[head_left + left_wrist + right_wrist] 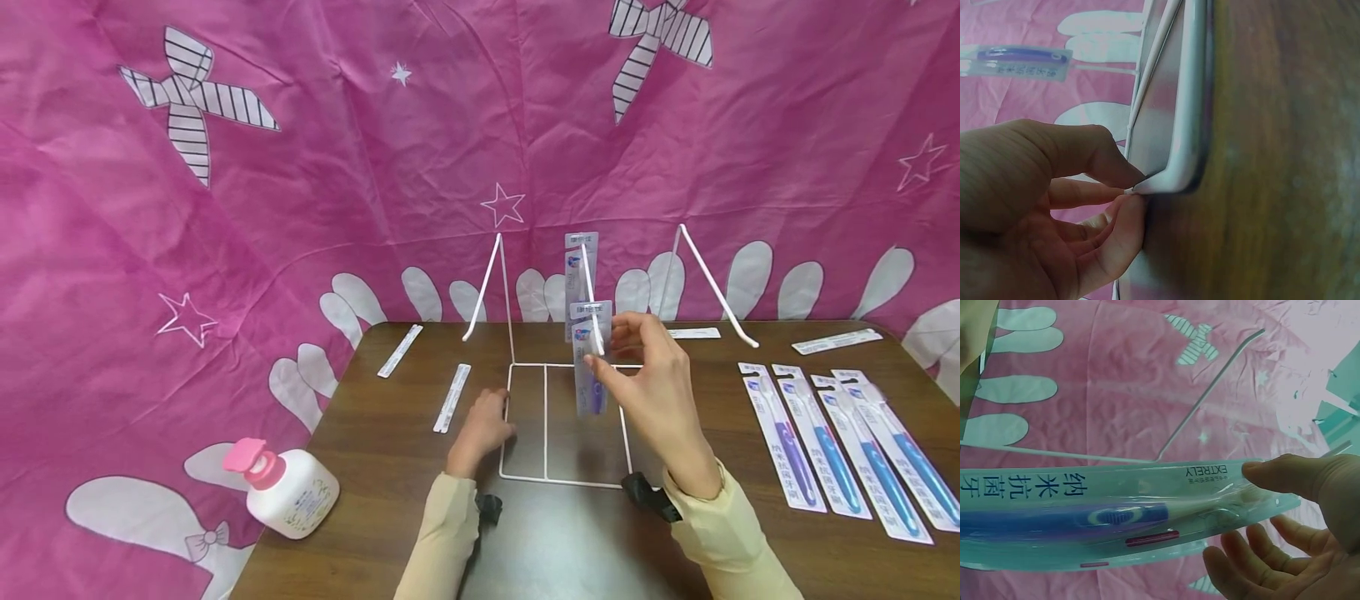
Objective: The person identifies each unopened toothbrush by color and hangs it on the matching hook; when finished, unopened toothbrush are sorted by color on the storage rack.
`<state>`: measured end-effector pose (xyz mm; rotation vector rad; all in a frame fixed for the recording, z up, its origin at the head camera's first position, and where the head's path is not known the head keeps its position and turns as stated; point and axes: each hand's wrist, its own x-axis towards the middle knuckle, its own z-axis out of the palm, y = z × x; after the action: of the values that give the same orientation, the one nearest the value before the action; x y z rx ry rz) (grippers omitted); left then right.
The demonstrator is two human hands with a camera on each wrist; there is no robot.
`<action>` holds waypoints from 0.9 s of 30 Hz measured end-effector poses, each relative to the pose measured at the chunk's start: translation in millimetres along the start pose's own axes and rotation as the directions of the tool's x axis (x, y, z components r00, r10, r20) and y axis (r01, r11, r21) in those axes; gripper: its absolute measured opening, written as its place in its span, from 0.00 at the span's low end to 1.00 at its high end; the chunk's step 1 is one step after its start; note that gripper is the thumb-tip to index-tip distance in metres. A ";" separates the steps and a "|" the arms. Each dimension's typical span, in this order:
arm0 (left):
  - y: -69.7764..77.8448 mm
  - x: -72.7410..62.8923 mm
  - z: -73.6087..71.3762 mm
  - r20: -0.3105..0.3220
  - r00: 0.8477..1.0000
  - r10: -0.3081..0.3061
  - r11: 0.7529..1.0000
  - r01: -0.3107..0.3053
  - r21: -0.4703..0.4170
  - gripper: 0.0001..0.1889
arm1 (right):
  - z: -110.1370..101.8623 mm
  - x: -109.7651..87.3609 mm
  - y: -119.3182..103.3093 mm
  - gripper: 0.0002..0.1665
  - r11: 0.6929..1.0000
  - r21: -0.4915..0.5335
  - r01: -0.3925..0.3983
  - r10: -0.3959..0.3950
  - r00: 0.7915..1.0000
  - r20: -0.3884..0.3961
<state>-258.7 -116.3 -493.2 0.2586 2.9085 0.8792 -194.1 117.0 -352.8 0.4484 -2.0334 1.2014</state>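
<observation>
A white wire rack stands on the table with three arms slanting forward. My left hand pinches the left side of its base; the left wrist view shows thumb and fingers meeting on the white wire. On the middle arm, a packaged toothbrush with a purple handle is threaded near the front tip. My right hand holds that pack by its edge, thumb on the front and fingers behind. Farther back on the same arm hangs another packaged toothbrush.
Several packaged toothbrushes, purple and blue, lie at the right. A white pump bottle with a pink top stands at the left table edge. Thin white strips lie around the rack. A pink curtain hangs behind the table.
</observation>
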 end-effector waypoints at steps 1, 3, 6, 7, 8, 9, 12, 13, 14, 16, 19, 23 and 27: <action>0.5 0.5 0.3 0.001 1.000 0.000 1.000 0.000 0.002 0.30 | 0.8 1.3 1.3 0.31 1.000 0.002 -0.002 0.002 1.000 -0.003; 1.2 1.4 0.7 -0.003 1.000 0.004 1.000 -0.004 0.002 0.30 | 2.1 4.0 3.5 0.31 1.000 0.008 -0.010 0.010 1.000 -0.009; 2.1 1.9 1.3 -0.005 1.000 0.005 1.000 -0.005 0.006 0.29 | 4.0 8.0 6.3 0.31 1.000 0.014 -0.016 0.016 1.000 -0.017; 2.3 1.9 1.3 -0.007 1.000 0.007 1.000 -0.007 0.009 0.28 | 4.6 9.3 7.3 0.31 1.000 0.014 -0.014 0.014 1.000 -0.020; 2.5 1.9 1.2 -0.010 1.000 0.009 1.000 -0.009 0.007 0.28 | 5.1 10.8 8.3 0.30 1.000 0.011 -0.008 0.008 1.000 -0.023; 2.7 1.7 1.1 -0.010 1.000 0.010 1.000 -0.009 0.007 0.28 | 5.8 12.2 9.4 0.30 1.000 0.009 -0.003 0.003 1.000 -0.026; 3.1 1.1 0.5 -0.009 1.000 0.011 1.000 -0.010 0.003 0.27 | 7.5 16.3 12.5 0.30 1.000 -0.002 0.016 -0.016 0.999 -0.032; 3.2 0.9 0.2 -0.009 1.000 0.012 1.000 -0.012 0.002 0.27 | 8.1 17.7 13.4 0.30 1.000 -0.003 0.019 -0.019 0.999 -0.032; 3.2 0.6 0.1 -0.008 1.000 0.011 1.000 -0.011 0.000 0.28 | 8.6 19.1 14.3 0.30 1.000 -0.005 0.022 -0.022 0.999 -0.032; 3.1 0.3 -0.3 -0.006 1.000 0.008 1.000 -0.008 0.001 0.28 | 9.9 22.0 16.2 0.30 1.000 -0.010 0.022 -0.023 0.999 -0.030; 2.6 0.6 -0.3 -0.005 1.000 0.011 1.000 -0.011 0.006 0.28 | 12.0 26.5 19.6 0.30 1.000 -0.015 0.019 -0.019 0.999 -0.028; 2.5 0.1 -0.5 -0.006 1.000 0.016 1.000 -0.016 0.009 0.28 | 15.1 32.7 23.9 0.30 1.000 -0.009 0.000 0.000 1.000 -0.021; 2.3 -1.2 -1.3 -0.009 1.000 0.016 1.000 -0.016 0.011 0.27 | 19.1 39.2 29.1 0.29 1.000 -0.013 -0.019 0.019 1.000 -0.019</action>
<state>-257.3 -115.4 -490.8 0.2796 2.9239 0.8698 -246.2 117.7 -347.7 0.4109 -2.0324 1.1991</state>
